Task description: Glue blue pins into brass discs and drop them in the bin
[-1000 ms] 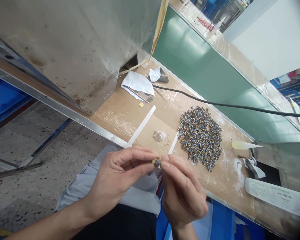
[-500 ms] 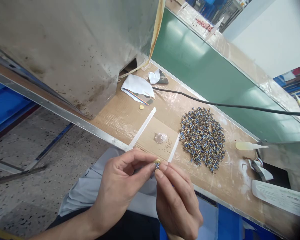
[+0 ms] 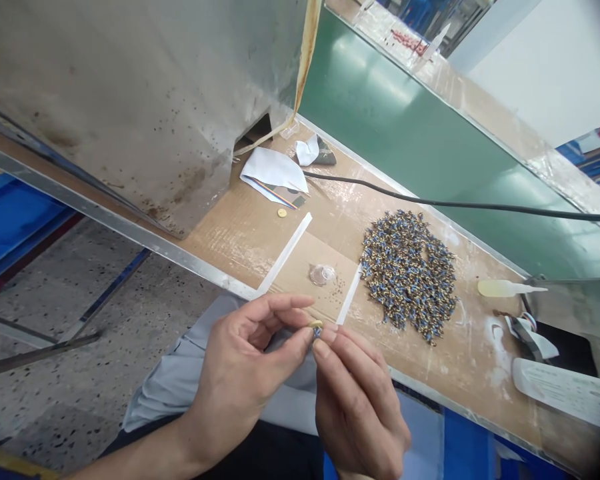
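Worktop (image 3: 230, 250), brown and edged with metal, runs slantwise through the head view. In front of its near edge, over the person's lap, the left hand (image 3: 245, 363) and the right hand (image 3: 360, 400) meet at the fingertips. Between them sits a small yellow round piece with a blue part (image 3: 315, 325), raised clear of the surface. The left hand pinches it at its yellow side, with the index finger lifted a little; the right hand grips it by thumb and fingers at the blue side. The fingertips hide much of the piece.

Just beyond the hands, two white tape strips (image 3: 286, 253) flank a cardboard patch bearing a clear round lump (image 3: 322, 274), with tiny brown specks (image 3: 337, 291) beside it. To the right lies a broad heap of small blue, gold and dark pieces (image 3: 409, 273), and past it a translucent bottle with a narrow spout (image 3: 495, 288). Further back, a yellow disc (image 3: 281, 213) lies near a folded white sheet (image 3: 275, 170). A black cable (image 3: 405, 197) stretches away to the right, in front of a glossy green panel (image 3: 410, 113).
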`<state>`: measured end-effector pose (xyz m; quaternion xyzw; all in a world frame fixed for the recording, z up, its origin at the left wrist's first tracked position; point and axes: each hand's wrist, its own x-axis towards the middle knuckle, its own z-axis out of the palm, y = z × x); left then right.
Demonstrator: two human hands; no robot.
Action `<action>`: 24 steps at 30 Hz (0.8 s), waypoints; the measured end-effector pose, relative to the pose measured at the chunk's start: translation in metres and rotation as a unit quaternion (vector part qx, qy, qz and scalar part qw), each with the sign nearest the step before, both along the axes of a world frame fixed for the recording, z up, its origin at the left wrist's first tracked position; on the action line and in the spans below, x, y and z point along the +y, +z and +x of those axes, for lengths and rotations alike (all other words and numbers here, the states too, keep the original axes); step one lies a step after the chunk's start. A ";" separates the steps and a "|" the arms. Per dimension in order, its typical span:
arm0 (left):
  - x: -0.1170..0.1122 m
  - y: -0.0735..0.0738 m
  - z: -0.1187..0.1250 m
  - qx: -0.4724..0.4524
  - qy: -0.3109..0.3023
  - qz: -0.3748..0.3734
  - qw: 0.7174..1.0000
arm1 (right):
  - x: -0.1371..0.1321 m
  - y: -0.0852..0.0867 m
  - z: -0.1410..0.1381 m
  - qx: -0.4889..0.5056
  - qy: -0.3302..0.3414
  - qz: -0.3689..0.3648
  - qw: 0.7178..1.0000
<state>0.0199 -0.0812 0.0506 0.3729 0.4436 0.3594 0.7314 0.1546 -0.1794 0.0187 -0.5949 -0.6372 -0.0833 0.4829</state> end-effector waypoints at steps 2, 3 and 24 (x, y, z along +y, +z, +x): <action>0.000 0.000 0.001 0.000 -0.002 -0.005 1.000 | 0.001 0.002 0.003 0.050 -0.003 -0.005 0.999; 0.000 0.000 0.002 0.001 -0.004 -0.006 1.000 | 0.001 0.004 0.005 0.088 -0.012 -0.018 0.996; -0.029 -0.021 0.015 0.053 -0.086 -0.031 0.994 | -0.028 -0.005 0.016 0.286 -0.017 -0.037 0.957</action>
